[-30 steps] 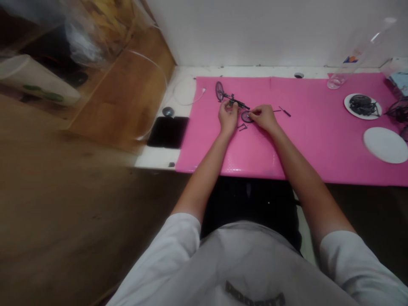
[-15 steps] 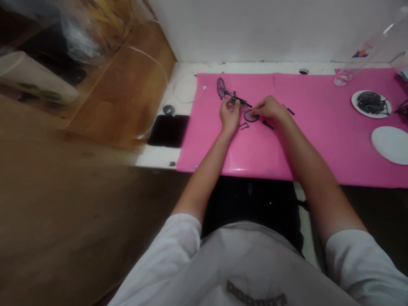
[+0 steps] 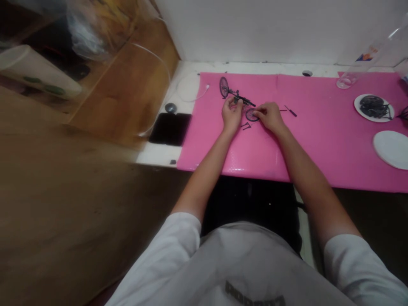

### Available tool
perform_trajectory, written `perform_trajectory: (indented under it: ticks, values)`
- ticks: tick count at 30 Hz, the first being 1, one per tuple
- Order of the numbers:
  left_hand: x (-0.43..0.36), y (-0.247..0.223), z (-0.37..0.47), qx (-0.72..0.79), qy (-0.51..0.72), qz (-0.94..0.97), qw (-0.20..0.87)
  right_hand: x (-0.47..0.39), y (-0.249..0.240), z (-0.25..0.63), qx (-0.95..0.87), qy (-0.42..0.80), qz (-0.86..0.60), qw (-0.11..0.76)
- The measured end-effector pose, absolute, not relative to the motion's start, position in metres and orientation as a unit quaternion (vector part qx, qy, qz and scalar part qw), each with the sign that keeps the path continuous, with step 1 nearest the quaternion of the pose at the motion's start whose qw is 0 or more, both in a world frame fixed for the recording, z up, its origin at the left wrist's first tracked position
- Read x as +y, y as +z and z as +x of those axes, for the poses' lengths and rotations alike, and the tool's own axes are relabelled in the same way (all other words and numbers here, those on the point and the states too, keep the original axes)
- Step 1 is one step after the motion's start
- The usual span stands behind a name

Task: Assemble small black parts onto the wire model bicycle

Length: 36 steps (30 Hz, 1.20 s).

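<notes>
Two spoked wheels [image 3: 224, 87] [image 3: 250, 114] near fingers [image 3: 262, 111]; two white plates [image 3: 357, 109] [image 3: 391, 149]; one clear bottle [image 3: 365, 58]; one grey dome [image 3: 171, 108].

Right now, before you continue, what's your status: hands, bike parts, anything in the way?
Left grip on black bike frame. Right grip at spoked wheel, hold unclear. Forked part beside wheel, possibly in the way.

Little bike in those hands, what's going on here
A person's left hand holds the small dark bike frame, which has a wheel at its left end. The right hand touches a second wheel beside it; I can't tell whether that's attached. A forked part lies nearby on the pink sheet.
</notes>
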<state>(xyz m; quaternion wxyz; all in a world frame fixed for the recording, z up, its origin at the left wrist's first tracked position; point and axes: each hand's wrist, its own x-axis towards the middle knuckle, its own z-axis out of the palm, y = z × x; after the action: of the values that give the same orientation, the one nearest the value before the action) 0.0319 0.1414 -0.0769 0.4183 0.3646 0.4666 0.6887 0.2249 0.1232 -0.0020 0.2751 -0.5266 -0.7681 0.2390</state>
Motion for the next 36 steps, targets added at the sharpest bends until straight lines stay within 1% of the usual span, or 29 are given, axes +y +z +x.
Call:
perform_trajectory:
  ticks: [2, 8, 11, 14, 18, 20, 26, 36]
  values:
    - [0.139, -0.071, 0.032, 0.468, 0.684, 0.358, 0.429, 0.123, -0.004, 0.224, -0.773, 0.210, -0.531, 0.277]
    - [0.125, -0.051, 0.036, 0.466, 0.673, 0.352, 0.455, 0.114, 0.001, 0.218, -0.746, 0.151, -0.562, 0.324]
    - [0.126, -0.052, 0.037, 0.461, 0.681, 0.350, 0.448, 0.106, 0.008, 0.215, -0.765, 0.129, -0.546, 0.317]
    - [0.133, -0.062, 0.037, 0.451, 0.692, 0.371, 0.425, 0.103, 0.010, 0.213, -0.779, 0.141, -0.520, 0.321]
    - [0.136, -0.072, 0.036, 0.440, 0.677, 0.432, 0.402, 0.110, 0.001, 0.209, -0.774, 0.165, -0.484, 0.374]
    - [0.133, -0.070, 0.037, 0.438, 0.672, 0.453, 0.389, 0.114, -0.006, 0.209, -0.772, 0.164, -0.479, 0.384]
    - [0.118, -0.061, 0.039, 0.419, 0.668, 0.488, 0.374, 0.122, -0.015, 0.216, -0.805, 0.117, -0.465, 0.350]
    - [0.118, -0.059, 0.039, 0.427, 0.670, 0.460, 0.397, 0.115, 0.000, 0.216, -0.834, 0.099, -0.466, 0.279]
